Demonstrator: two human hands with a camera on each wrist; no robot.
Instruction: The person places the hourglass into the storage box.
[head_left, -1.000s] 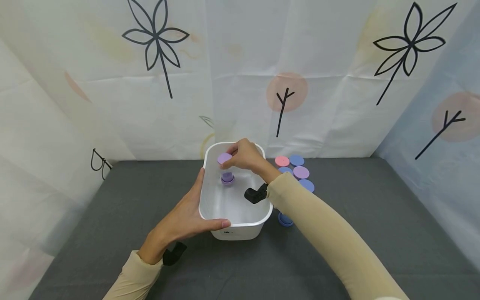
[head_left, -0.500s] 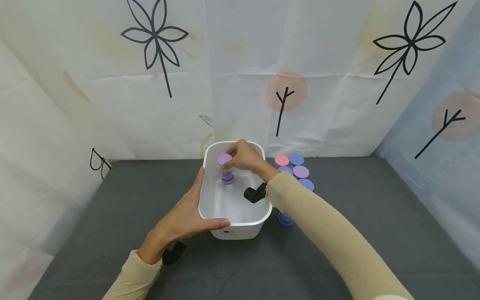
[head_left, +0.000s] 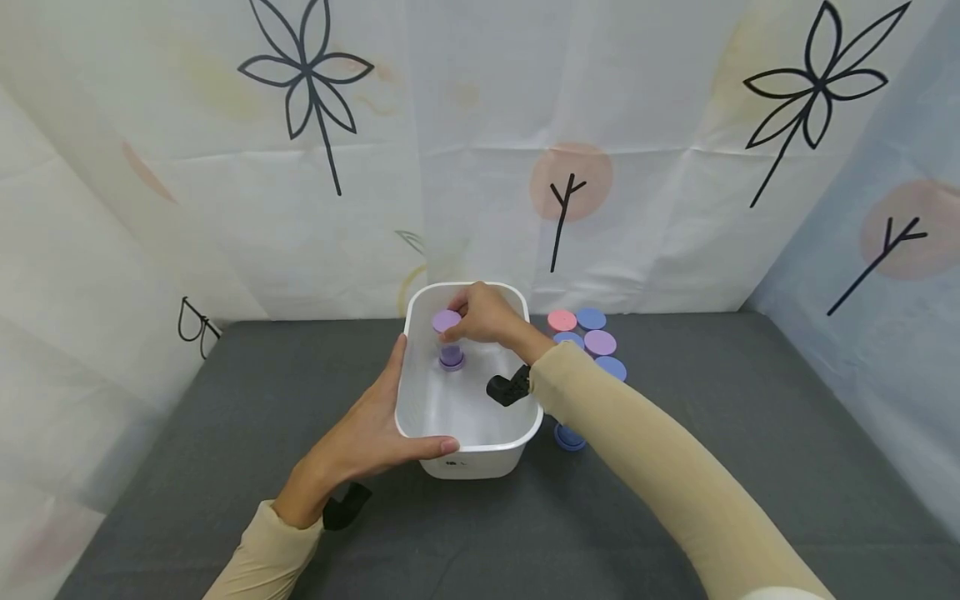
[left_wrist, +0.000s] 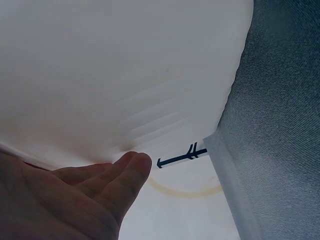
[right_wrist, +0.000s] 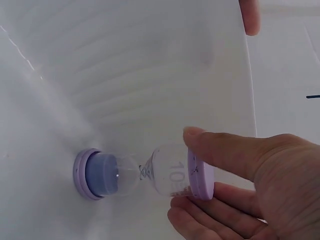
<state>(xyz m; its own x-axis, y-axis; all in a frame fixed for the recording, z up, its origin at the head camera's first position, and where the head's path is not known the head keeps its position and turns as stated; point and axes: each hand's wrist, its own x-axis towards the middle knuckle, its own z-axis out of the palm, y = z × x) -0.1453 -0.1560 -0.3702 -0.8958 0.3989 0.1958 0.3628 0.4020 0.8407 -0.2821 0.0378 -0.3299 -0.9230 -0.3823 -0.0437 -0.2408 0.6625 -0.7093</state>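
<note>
An hourglass with lilac end caps (right_wrist: 201, 175) and purple sand in its lower bulb stands inside a white plastic tub (head_left: 468, 417), near the left wall. My right hand (head_left: 487, 317) reaches in over the tub's right side. Its thumb and fingers pinch the hourglass by the upper cap; "10" shows on the glass in the right wrist view. My left hand (head_left: 367, 429) holds the tub's near left corner, thumb straight along the front rim and fingers stretched along the outer left wall. In the left wrist view the fingers (left_wrist: 122, 180) lie nearly straight against that wall.
Right of the tub, several more hourglasses stand in a cluster, showing pink (head_left: 562, 321), blue (head_left: 591, 318) and lilac (head_left: 600, 342) caps. A blue-based one (head_left: 569, 438) is partly hidden by my right forearm. A dark grey cloth (head_left: 300, 392) covers the table; printed curtains surround it.
My right hand has sunk very slightly, still pinching the hourglass's upper cap. The left hand and the tub have stayed put.
</note>
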